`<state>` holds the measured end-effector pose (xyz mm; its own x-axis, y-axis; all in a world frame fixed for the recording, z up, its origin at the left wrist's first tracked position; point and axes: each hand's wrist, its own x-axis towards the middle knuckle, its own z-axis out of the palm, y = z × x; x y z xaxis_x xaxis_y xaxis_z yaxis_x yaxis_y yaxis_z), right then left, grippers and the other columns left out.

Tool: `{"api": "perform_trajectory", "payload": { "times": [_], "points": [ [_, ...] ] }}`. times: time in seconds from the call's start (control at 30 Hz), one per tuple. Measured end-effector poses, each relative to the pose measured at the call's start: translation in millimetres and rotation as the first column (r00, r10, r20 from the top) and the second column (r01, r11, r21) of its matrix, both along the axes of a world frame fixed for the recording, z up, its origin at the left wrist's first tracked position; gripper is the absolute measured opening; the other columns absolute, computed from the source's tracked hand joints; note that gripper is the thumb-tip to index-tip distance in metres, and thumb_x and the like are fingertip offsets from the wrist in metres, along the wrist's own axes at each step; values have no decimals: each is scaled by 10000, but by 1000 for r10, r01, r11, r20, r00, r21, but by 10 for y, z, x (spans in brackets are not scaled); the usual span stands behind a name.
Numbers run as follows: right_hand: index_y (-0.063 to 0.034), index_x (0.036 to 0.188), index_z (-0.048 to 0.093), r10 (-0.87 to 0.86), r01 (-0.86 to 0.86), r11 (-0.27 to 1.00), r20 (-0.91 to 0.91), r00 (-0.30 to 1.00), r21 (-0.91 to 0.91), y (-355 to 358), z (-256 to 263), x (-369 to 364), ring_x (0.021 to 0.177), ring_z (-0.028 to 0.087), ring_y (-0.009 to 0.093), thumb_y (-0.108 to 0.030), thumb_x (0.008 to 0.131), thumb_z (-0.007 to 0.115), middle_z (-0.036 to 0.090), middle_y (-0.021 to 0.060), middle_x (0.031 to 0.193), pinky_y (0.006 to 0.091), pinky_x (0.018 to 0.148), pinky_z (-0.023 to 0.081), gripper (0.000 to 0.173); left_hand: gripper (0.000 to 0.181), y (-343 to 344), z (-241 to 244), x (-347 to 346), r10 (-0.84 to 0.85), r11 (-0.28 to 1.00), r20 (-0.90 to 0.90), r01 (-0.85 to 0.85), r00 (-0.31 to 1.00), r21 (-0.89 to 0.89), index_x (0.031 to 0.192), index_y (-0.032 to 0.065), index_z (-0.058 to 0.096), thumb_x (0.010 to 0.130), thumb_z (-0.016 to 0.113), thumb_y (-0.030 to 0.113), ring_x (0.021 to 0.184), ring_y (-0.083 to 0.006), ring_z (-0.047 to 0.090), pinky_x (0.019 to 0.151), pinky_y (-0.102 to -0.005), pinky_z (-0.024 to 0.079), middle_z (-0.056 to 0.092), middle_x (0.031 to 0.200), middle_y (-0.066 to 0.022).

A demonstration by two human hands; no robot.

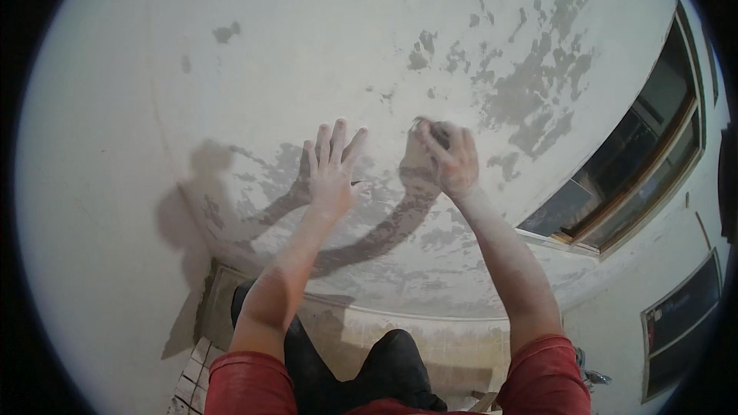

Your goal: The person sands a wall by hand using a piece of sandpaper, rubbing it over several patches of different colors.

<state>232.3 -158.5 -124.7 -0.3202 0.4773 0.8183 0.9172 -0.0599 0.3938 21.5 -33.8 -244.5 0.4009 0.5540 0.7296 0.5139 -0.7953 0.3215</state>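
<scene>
My left hand (333,170) lies flat against a pale plastered wall (311,40), its fingers spread, nothing in it. White dust coats both hands and forearms. To its right, my right hand (455,155) is curled round a small dark object (441,134) at the wall's surface; blur and the fingers hide what kind of object it is. Grey patches (519,92) mark the wall above and to the right of that hand, with more around the left hand. The shadows of my arms fall across the surface.
A window with a wooden frame (634,196) is set at the right, and a second window (683,323) shows lower right. A wall corner runs down the left side. White tiles (193,377) are at the lower left, below a ledge (403,316). My knees show at the bottom.
</scene>
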Motion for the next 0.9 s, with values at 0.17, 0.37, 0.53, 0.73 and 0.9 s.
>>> {"api": "perform_trajectory", "payload": {
  "times": [0.17,0.37,0.53,0.73,0.9],
  "points": [
    [-241,1380,707,105,-56,986,325,940,-158,-287,154,395,970,592,264,-166,824,810,618,78,1165,373,807,486,570,1228,123,-61,7,-49,999,-24,49,998,-3,1701,235,237,713,944,412,1613,-481,38,1265,-685,109,63,1761,-229],
    [-86,1333,738,-33,36,986,-21,999,163,87,-385,37,899,564,270,-128,853,760,606,94,1041,391,764,469,483,1200,156,-114,75,-73,997,-99,69,992,-44,1699,225,232,743,925,439,1589,-545,9,1238,-734,90,46,1747,-268],
    [-72,1365,713,-56,89,990,277,959,-110,-24,-116,72,864,551,252,-135,867,714,635,84,1051,409,796,467,502,1185,252,-129,-36,-99,995,-31,98,995,-19,1691,260,259,732,929,453,1596,-515,38,1241,-729,92,86,1748,-242],
    [-77,1455,645,-209,271,887,-197,958,375,-13,-255,-15,782,538,233,-108,951,660,611,69,874,356,728,482,505,1192,202,-121,65,-60,998,-4,60,998,-4,1671,352,303,676,947,472,1595,-462,119,1237,-710,170,162,1750,-162],
    [-111,1516,583,-125,129,990,-75,989,50,101,-820,-226,826,566,230,-67,927,650,607,54,918,348,702,504,594,1190,272,-177,66,-74,997,13,74,997,27,1674,346,296,684,945,475,1601,-463,91,1243,-716,140,141,1756,-158]
  ]
}}
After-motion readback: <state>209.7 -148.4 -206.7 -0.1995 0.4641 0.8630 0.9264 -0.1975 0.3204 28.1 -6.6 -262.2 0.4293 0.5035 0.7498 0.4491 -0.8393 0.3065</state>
